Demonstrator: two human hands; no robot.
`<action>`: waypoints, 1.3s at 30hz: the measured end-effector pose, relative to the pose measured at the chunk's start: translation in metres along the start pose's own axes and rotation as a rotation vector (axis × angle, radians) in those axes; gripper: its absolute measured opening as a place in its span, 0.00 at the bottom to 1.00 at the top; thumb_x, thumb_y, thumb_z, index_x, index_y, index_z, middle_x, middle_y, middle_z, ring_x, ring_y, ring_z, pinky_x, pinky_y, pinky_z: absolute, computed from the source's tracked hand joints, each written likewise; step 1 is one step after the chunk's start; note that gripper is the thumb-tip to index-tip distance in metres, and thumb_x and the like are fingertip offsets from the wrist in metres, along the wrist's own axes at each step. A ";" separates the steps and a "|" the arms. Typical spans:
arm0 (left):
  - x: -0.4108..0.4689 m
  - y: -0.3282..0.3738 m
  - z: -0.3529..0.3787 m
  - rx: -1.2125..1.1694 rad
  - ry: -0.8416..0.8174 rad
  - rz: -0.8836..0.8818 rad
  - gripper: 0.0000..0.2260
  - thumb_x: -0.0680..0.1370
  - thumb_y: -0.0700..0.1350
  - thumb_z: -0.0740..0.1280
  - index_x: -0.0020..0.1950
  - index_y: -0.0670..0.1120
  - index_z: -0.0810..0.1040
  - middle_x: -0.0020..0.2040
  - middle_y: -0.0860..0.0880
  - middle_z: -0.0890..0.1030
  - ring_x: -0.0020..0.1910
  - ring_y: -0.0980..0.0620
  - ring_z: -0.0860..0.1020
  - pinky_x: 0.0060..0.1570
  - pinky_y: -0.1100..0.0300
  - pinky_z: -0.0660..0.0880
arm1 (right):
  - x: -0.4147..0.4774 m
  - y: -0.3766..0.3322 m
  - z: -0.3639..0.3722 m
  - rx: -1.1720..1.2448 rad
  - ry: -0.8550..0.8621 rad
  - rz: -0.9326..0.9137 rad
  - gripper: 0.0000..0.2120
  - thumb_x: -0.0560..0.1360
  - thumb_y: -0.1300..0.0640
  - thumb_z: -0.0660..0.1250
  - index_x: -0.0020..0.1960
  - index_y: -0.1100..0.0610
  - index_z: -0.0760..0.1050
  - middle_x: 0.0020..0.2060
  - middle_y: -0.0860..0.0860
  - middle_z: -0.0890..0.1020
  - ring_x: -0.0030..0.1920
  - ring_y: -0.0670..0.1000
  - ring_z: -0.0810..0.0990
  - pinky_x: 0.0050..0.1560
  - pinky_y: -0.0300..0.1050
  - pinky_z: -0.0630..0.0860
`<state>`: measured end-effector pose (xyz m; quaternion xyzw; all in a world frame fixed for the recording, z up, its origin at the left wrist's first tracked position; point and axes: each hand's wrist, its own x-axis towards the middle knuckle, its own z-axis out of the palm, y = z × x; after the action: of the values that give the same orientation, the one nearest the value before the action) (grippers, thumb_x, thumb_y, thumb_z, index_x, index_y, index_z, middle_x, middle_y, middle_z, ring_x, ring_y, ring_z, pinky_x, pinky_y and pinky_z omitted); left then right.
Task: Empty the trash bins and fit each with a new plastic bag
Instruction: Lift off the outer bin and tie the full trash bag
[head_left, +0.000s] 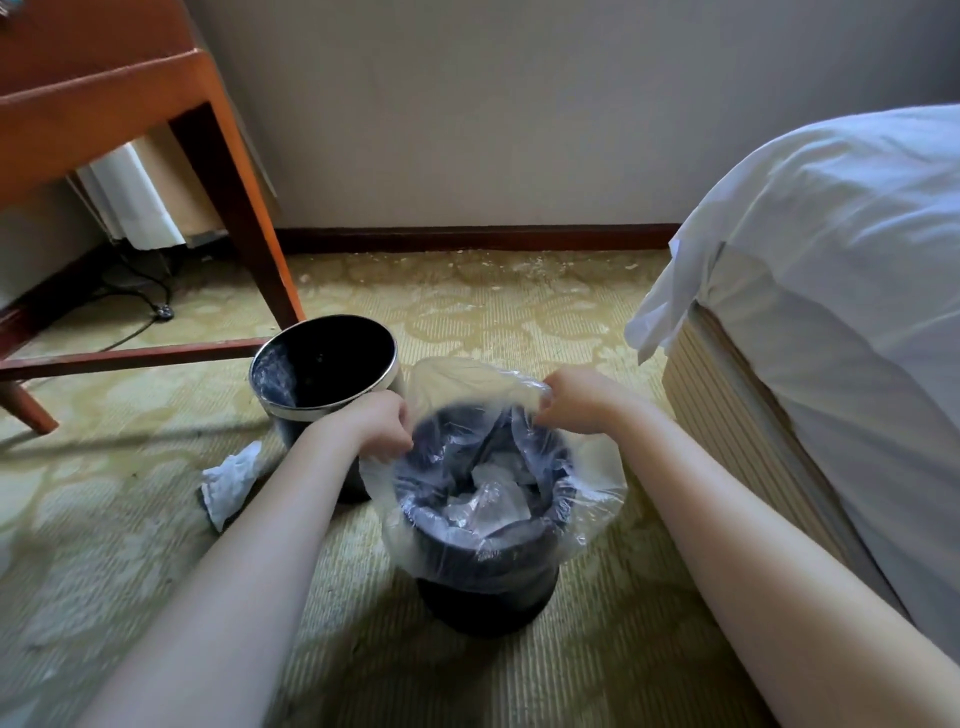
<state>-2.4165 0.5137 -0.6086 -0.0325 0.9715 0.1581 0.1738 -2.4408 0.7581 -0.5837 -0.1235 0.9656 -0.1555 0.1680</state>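
The clear bag (592, 483), draped over the near bin (483, 608) on the carpet (467, 322), was pinched at its far rim by each grip, left hand (382, 423) and right hand (574, 400). Removal seemed in hand; the rim was next to be gathered. Contents were blurred; the lining of the second bin (332, 358) was unclear.

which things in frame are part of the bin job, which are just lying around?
Job: near bin; clear plastic bag over its rim, gripped by left hand and right hand; second bin behind it.

Lying about: crumpled white wad on the carpet (may be rubbish, cannot tell); wooden table; bed; cable under the table.
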 end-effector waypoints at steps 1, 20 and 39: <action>0.000 0.005 -0.002 0.000 0.098 0.017 0.04 0.72 0.40 0.66 0.36 0.45 0.76 0.39 0.45 0.81 0.43 0.45 0.80 0.40 0.56 0.75 | 0.002 -0.003 0.003 0.024 0.064 -0.004 0.08 0.76 0.55 0.66 0.42 0.58 0.73 0.35 0.51 0.77 0.36 0.52 0.76 0.31 0.42 0.70; -0.009 -0.002 0.008 0.060 -0.334 0.056 0.19 0.67 0.52 0.76 0.54 0.47 0.79 0.46 0.51 0.78 0.45 0.53 0.77 0.47 0.59 0.74 | -0.017 0.002 0.003 -0.066 -0.338 -0.059 0.16 0.70 0.50 0.75 0.52 0.54 0.74 0.46 0.47 0.75 0.43 0.46 0.73 0.46 0.43 0.70; -0.006 0.020 -0.008 -0.354 0.510 -0.060 0.08 0.72 0.39 0.63 0.36 0.47 0.66 0.36 0.49 0.72 0.40 0.46 0.71 0.35 0.57 0.64 | -0.040 -0.056 0.036 -0.176 0.341 -0.536 0.19 0.75 0.36 0.62 0.45 0.53 0.69 0.40 0.46 0.75 0.39 0.49 0.74 0.35 0.43 0.67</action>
<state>-2.4156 0.5305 -0.5928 -0.1297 0.9397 0.3064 -0.0795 -2.3802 0.7090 -0.5855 -0.3594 0.9227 -0.1286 -0.0543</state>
